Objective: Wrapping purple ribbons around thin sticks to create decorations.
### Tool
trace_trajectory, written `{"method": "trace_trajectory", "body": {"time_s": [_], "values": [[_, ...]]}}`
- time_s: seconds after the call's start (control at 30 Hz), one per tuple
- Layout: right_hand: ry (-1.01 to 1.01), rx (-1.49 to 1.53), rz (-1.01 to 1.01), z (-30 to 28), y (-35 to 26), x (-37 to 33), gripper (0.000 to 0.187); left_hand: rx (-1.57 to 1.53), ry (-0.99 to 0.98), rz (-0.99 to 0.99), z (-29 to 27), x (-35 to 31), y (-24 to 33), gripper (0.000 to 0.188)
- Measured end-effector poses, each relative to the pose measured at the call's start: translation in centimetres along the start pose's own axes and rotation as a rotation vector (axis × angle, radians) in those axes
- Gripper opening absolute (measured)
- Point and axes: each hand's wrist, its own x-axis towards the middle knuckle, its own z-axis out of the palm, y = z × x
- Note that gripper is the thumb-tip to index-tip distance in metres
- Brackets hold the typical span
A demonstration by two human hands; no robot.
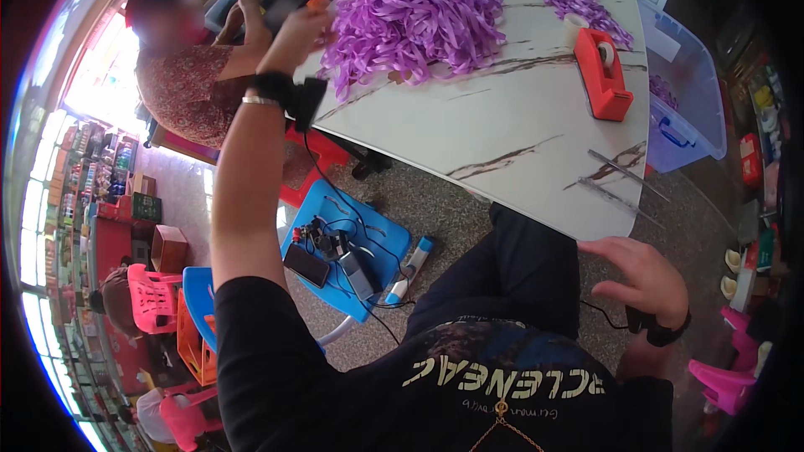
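I see the left hand at eleven o'clock beside purple ribbons at twelve, the right hand at four near the table's edge, a red tape dispenser at two.

Marbled table, purple ribbon heap, smaller ribbon pile, red tape dispenser, thin strips

Speckled floor (greyish) spreads beneath a blue stool.

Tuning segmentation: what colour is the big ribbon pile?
The ribbon pile is purple, shown in the head view.
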Motion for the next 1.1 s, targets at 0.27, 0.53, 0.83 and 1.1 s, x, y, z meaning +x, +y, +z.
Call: {"method": "trace_trajectory", "body": {"time_s": [0.27, 0.53, 0.83, 1.1], "values": [[0.057, 0.025, 0.002, 1.1, 1.1, -0.8, 0.050, -0.252, -0.100, 0.371, 1.9, 3.1, 10.8, 0.016], [0.419, 0.129, 0.036, 0.7, 1.8, -1.1, 0.051, 0.143, -0.679, 0.295, 15.6, -8.0, 16.8, 0.032], [0.972, 0.463, -0.280, 0.1, -1.4, 0.9, 0.042, -0.481, -1.267, 0.006, 27.3, -17.2, 10.7, 0.022], [1.000, 0.312, 0.115, 2.4, 1.5, -3.5, 0.017, -0.674, -1.271, -0.235, 33.5, -19.8, 6.9, 0.017]]}}
